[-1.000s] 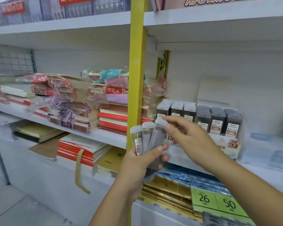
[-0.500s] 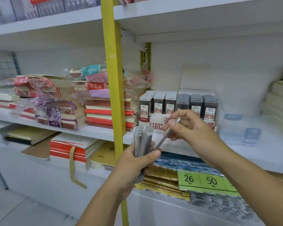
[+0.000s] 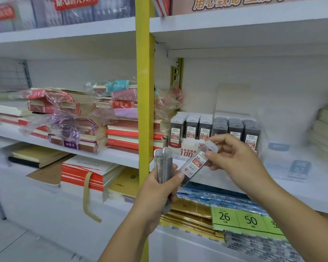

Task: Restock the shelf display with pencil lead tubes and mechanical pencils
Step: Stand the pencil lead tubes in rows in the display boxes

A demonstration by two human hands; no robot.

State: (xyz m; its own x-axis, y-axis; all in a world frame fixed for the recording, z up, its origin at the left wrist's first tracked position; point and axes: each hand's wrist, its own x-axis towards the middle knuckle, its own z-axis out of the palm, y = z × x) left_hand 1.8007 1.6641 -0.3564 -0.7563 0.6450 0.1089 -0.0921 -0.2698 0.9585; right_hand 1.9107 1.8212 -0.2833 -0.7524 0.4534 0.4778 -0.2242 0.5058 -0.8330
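Note:
My left hand (image 3: 159,190) grips a small bundle of upright grey pencil lead tubes (image 3: 163,167) in front of the yellow shelf post. My right hand (image 3: 235,161) pinches one clear lead tube (image 3: 196,163) with a red and white label near its cap, tilted, its lower end by my left thumb. Behind my hands, a white display box (image 3: 189,148) on the middle shelf holds rows of dark lead tubes (image 3: 214,127), marked 0.5 on the left and 0.7 on the right.
A yellow upright post (image 3: 145,91) divides the shelving. Stacks of wrapped notebooks (image 3: 74,125) fill the middle shelf to the left. Clear packets (image 3: 297,167) lie right of the display box. Below are paper packs and a green price sign (image 3: 240,218).
My right hand has drawn one tube clear of the bundle and turned its label into view. The camera has moved closer to the display box.

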